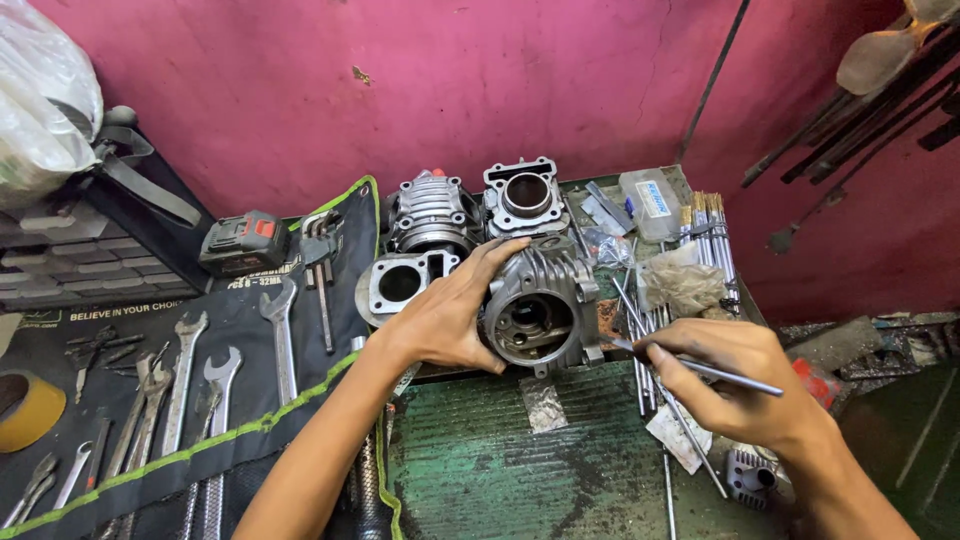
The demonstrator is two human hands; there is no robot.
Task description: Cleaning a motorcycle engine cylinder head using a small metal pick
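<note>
My left hand [448,312] grips a finned grey metal engine cylinder head [540,305] tilted on its side at the middle of the green bench, its round port facing me. My right hand [735,375] holds a thin metal rod [700,368] like a pen, its tip close to the right side of the cylinder head. More thin rods [640,345] lie just under and beside that hand.
Behind the head stand a finned cylinder [432,212], a cylinder block with a round bore [524,195] and another engine part [400,283]. A black tool roll [180,370] with several spanners lies left, by a cordless tool battery [243,243]. A clear plastic box [650,200] and brushes [705,225] sit at the right rear.
</note>
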